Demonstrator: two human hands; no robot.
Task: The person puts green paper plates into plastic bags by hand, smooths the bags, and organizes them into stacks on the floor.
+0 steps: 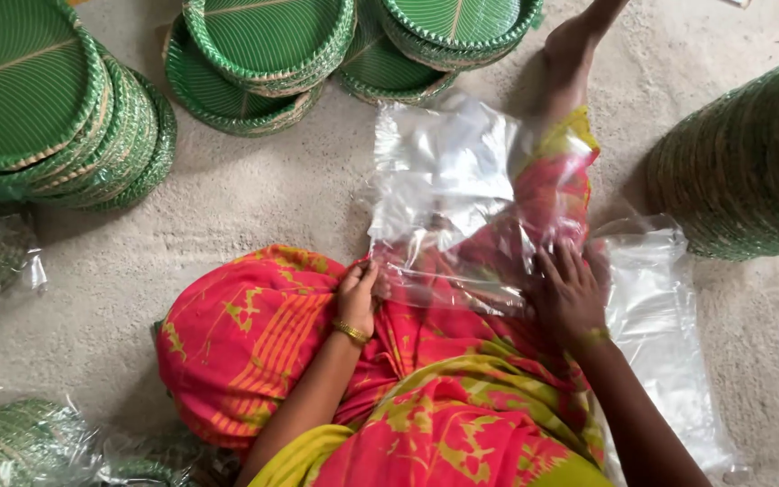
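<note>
Still early on: left hand pinches the clear plastic bag spread mid-frame over her lap, right hand flat with fingers spread, bag looks empty, green plates still stacked along the top.

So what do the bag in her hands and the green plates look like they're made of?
The bag looks like thin clear plastic film: glossy, crinkled, see-through. The green plates seem to be laminated paper or leaf with a printed leaf-vein pattern and brownish rim edges; the exact material is unclear.
</note>
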